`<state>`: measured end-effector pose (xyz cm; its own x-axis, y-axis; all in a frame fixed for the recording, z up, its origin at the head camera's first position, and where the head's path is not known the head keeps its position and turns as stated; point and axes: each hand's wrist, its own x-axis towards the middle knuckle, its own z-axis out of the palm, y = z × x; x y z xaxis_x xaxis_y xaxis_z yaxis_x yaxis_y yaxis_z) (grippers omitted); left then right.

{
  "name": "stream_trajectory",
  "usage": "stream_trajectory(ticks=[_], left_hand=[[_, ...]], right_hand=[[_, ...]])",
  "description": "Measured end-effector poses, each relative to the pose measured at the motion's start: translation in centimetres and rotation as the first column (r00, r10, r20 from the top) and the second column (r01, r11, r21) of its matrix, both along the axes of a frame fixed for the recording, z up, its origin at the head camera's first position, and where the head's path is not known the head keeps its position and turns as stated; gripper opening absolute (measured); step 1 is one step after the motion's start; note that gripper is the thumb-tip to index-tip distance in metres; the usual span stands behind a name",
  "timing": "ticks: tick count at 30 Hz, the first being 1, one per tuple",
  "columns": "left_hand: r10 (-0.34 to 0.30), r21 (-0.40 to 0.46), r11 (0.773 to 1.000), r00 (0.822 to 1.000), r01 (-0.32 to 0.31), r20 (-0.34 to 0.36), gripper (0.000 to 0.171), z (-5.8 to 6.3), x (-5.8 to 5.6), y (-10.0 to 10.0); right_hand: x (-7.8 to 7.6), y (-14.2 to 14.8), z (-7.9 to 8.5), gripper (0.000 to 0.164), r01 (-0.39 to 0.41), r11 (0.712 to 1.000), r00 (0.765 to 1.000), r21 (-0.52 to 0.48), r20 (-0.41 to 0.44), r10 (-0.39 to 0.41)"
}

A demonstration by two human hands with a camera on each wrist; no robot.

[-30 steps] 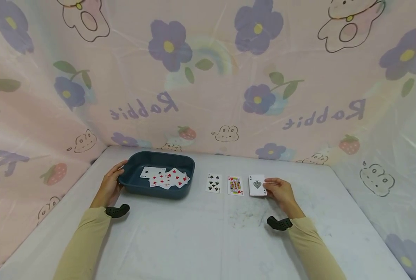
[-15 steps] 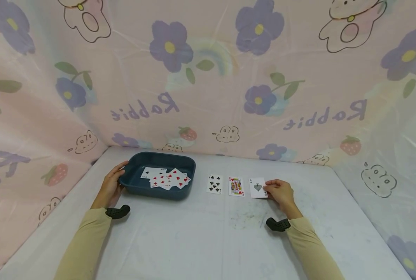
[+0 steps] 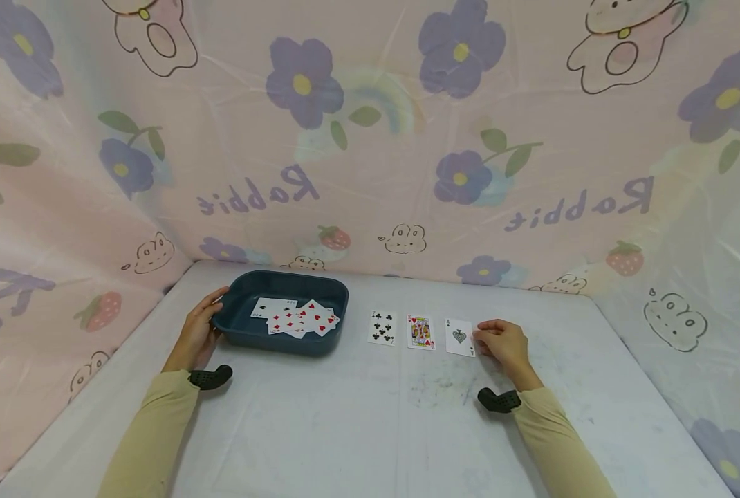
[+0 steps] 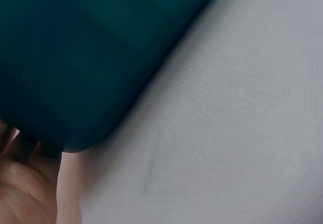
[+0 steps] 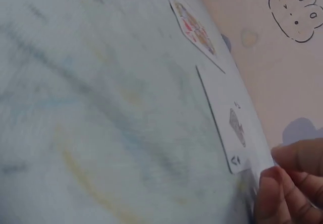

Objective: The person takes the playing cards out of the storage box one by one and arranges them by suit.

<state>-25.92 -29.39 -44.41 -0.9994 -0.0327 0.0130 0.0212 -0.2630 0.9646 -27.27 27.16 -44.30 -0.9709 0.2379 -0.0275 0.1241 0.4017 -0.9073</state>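
My left hand [image 3: 197, 330] grips the left end of a dark teal plastic tray [image 3: 270, 339], fingers at its rim. In the left wrist view the fingers [image 4: 22, 148] sit against the tray's underside corner [image 4: 75, 108], partly hidden by it. My right hand [image 3: 503, 346] is at the right edge of an ace of spades [image 3: 459, 337], which lies face up on the white table. In the right wrist view the thumb and forefinger [image 5: 298, 156] are close together, just beside the ace's [image 5: 227, 123] short edge.
Left of the ace lie a king of hearts [image 3: 420, 333] and a clubs card [image 3: 381, 328], in a row. Several playing cards [image 3: 301, 319] overlap inside the tray. Printed cloth [image 3: 370, 152] walls stand behind and at both sides of the white table [image 3: 320, 429].
The ace has turned slightly and settled flat on the table. My right hand has let go of it and moved a little right. My left hand stays on the tray.
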Motion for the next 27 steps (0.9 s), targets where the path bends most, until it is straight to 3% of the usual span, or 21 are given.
stream_trajectory(ticks=[15, 27], left_hand=[[0.007, 0.001, 1.000, 1.000, -0.007, 0.023, 0.048, 0.3, 0.1, 0.1], [0.000, -0.007, 1.000, 1.000, 0.000, 0.016, 0.047, 0.3, 0.1, 0.1]], right_hand=[[-0.1, -1.1, 1.8, 0.046, -0.089, 0.986, 0.996, -0.138, -0.005, 0.089], [0.1, -3.8, 3.7, 0.041, -0.150, 0.966, 0.988, -0.212, -0.063, 0.140]])
